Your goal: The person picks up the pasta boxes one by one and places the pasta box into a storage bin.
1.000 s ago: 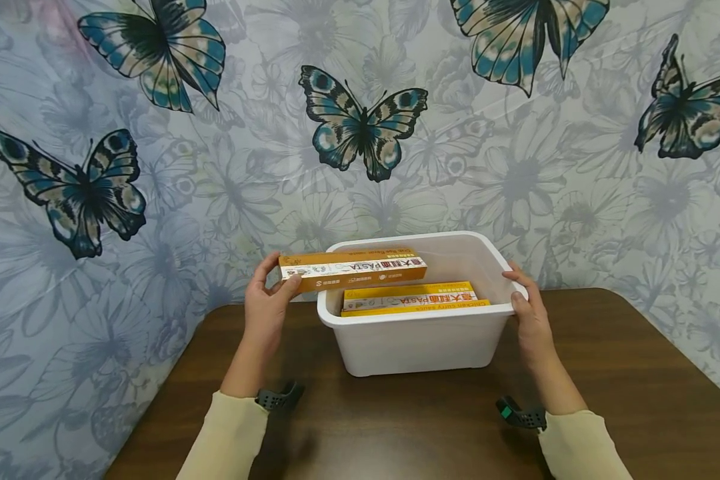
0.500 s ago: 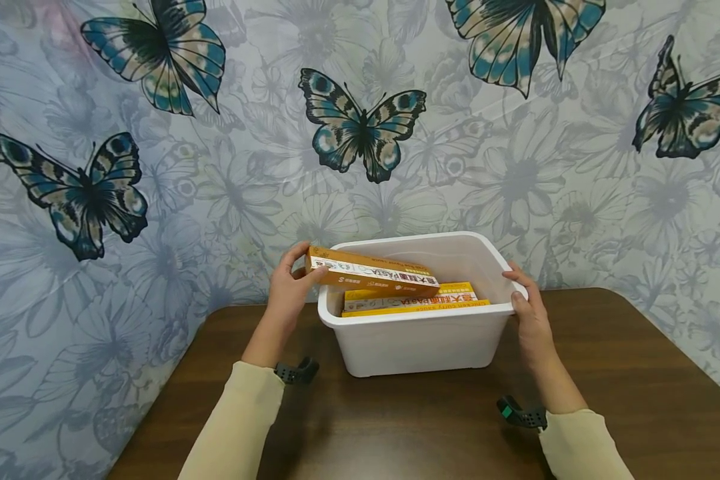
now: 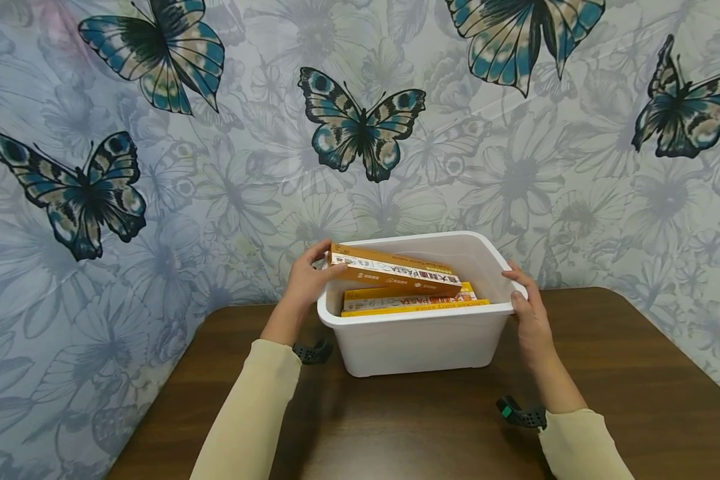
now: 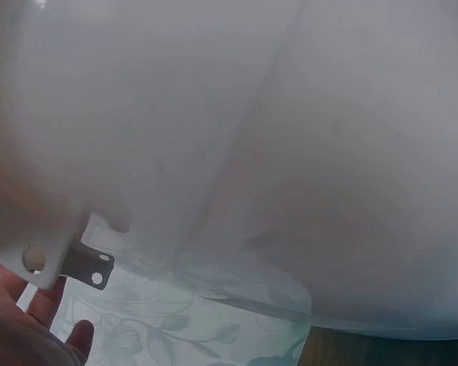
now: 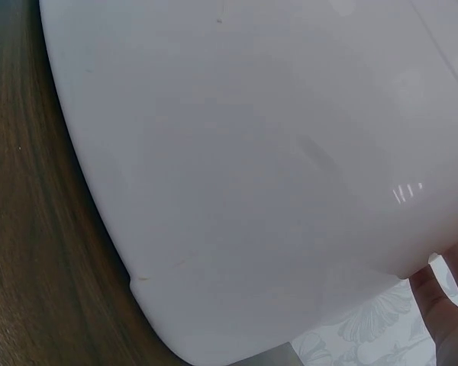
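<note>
In the head view my left hand (image 3: 306, 279) pinches the left end of an orange-brown pasta box (image 3: 396, 272), thumb on its front and fingers behind. The box slants down to the right inside a white plastic tub (image 3: 420, 345), its right end lower and overlapping a yellow pasta box (image 3: 417, 303) that lies in the tub. My right hand (image 3: 534, 317) grips the tub's right rim, thumb on the near side. The tub's wall fills most of both wrist views, with left fingers (image 4: 49, 301) at the lower left of one and right fingers (image 5: 435, 297) at the lower right of the other.
The tub stands on a dark brown wooden table (image 3: 396, 427). Behind it rises a wall covering (image 3: 246, 167) printed with flowers and butterflies. Each wrist wears a black band, such as the right wristband (image 3: 522, 413).
My left hand has carried the orange-brown box rightward into the tub, and its right end has tipped down over the yellow box. The right hand and the tub have stayed in place.
</note>
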A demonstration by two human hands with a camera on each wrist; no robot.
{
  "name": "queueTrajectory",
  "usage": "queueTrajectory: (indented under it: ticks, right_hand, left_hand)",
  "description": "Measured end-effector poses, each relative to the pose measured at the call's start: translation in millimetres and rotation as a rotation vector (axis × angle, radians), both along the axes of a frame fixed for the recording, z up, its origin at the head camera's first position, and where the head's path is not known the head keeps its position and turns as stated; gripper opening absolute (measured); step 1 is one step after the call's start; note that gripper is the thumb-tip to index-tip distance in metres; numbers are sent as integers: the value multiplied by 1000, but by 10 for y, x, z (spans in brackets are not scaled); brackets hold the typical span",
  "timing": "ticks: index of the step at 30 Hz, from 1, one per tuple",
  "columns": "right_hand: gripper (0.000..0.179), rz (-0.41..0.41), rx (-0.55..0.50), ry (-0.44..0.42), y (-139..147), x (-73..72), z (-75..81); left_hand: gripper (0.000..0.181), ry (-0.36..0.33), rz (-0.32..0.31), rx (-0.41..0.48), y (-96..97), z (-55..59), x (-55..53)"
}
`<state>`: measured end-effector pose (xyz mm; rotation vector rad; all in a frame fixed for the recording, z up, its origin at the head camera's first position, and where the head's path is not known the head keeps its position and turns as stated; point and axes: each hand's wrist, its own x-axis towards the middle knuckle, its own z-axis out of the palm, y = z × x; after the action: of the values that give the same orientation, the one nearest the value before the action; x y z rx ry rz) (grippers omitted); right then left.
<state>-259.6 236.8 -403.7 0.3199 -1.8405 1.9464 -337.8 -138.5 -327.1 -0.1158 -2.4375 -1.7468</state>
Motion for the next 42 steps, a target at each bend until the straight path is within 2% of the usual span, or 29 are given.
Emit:
queueTrajectory:
  ticks: [10,13,18,20,23,27,33,36,38,42]
  right_hand:
    - [44,3,-11,25,3,2,-10]
    - [44,6,-10,31,3,6,-10]
    - [44,5,3,31,12,14,-13]
    - [44,2,9,26,20,19,-15]
    - [44,0,13,19,27,30,-16]
    - [43,5,15,17,20,33,-23]
    - [42,23,54,19,23,42,-6]
    - [43,25,117,29,46,71,5]
    - [43,13,200,42,79,97,19]
    - [48,-92,489,82,208,143,96]
  left_hand:
    - [65,-47,-57,-42,25,-5,-45]
    - [61,-42,-53,8,23,-39,-45]
    - [51,-33,-19,179,32,-158,-10]
    - [49,-49,-10,250,39,-176,51]
    - [47,-33,-16,315,18,-253,126]
    - [44,23,-33,317,-36,-367,262]
    - [42,187,-71,219,-77,-464,508]
    - [42,242,-81,103,-105,-483,612]
    - [43,260,-86,7,-142,-479,679]
    - [46,293,-38,-230,-253,-414,789]
